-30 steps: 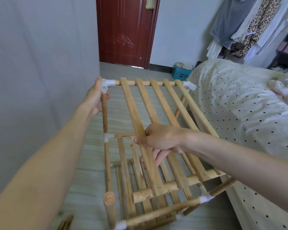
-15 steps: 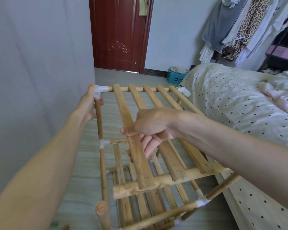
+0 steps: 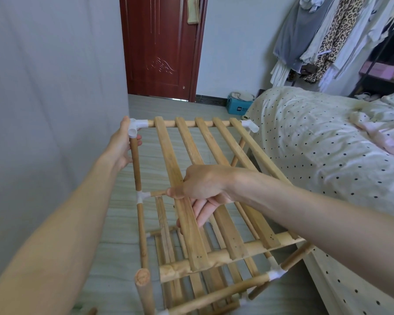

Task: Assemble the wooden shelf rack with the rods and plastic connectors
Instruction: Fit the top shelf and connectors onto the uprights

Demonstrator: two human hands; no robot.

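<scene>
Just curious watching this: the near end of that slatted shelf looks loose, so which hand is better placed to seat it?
Probably the right hand: it already grips the slatted shelf mid-span. The left hand steadies the far corner connector.

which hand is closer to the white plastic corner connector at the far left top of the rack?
Left. The left hand grips the post right at the white plastic corner connector; the right hand holds the wooden slat panel mid-rack, clearly apart.

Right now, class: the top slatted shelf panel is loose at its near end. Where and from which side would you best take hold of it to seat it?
Probably grip the slatted shelf panel by a mid-length slat, from above: gaps between slats let fingers curl under, as the right hand does. The left hand holds the far-left post below the white corner connector.
</scene>
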